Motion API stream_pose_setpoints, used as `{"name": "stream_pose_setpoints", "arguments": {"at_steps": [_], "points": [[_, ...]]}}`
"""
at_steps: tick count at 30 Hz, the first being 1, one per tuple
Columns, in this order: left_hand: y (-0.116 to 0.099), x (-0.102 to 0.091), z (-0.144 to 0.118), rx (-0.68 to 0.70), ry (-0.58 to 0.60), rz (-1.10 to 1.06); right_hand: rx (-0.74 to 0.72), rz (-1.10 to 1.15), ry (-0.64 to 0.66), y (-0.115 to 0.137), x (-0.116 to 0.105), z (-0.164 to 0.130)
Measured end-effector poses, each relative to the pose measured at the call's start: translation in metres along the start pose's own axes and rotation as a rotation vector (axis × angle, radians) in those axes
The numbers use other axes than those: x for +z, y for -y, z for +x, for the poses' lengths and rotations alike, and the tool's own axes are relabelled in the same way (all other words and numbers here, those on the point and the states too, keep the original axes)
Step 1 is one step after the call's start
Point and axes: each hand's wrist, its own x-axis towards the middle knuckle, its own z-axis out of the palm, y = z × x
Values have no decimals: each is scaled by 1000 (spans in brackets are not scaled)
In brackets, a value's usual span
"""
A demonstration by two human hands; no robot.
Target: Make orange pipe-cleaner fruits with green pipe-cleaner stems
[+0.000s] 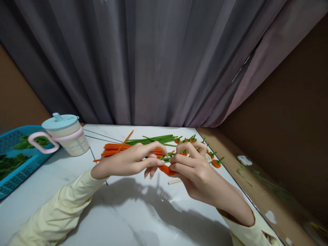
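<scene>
My left hand (133,160) and my right hand (191,169) meet above the white table (123,212), both pinching one small pipe-cleaner carrot (167,169), orange with green strands at its top. Behind my hands lie a bundle of orange pipe cleaners (120,149) and a bundle of green pipe cleaners (153,139). Several finished little carrots (216,162) sit in a row along the table's right edge. A thin wooden stick (174,181) lies on the table just under my right hand.
A lidded cup (66,134) with a pink handle stands at the back left. A blue basket (15,160) holding green leaves is at the far left. Grey curtains (153,61) hang behind the table. Brown floor (269,191) lies to the right.
</scene>
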Motion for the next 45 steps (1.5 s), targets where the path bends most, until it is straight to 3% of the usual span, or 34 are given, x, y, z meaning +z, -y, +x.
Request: {"name": "stream_pose_setpoints", "arguments": {"at_steps": [3,6,8,13,15,18,21,24,28,30,32,34,36,38,41,45], "points": [[-6,-1,-1,-133,76,-201,-23,-3,-7,-2,-3,-1],[-6,-2,0,-258,75,-268,-57,-49,43,-4,-4,-2],[1,-3,3,-311,66,-271,-82,-73,75,-4,-1,-3],[30,2,4,-331,229,-492,-136,-55,116,0,13,-6],[36,8,0,-349,190,-548,-104,-32,111,0,17,-10],[41,20,-7,-365,77,-562,19,67,-1,-3,20,-19],[42,35,-11,-372,-33,-516,259,227,-176,-1,23,-32],[40,55,-12,-383,-166,-455,527,379,-168,13,32,-44],[43,84,-12,-397,-293,-448,698,479,-182,31,53,-53],[47,94,-14,-367,-286,-373,737,492,-220,34,64,-57],[50,98,-19,-274,-301,-106,754,507,-199,32,72,-60],[48,96,-25,-32,-418,325,741,503,-135,29,77,-63],[42,92,-30,307,-594,714,682,470,-78,27,79,-66],[34,90,-32,486,-610,911,581,421,-25,28,81,-68],[30,93,-30,414,-519,1002,463,366,14,33,83,-71],[39,95,-29,217,-308,773,503,457,-14,36,86,-73]]}}
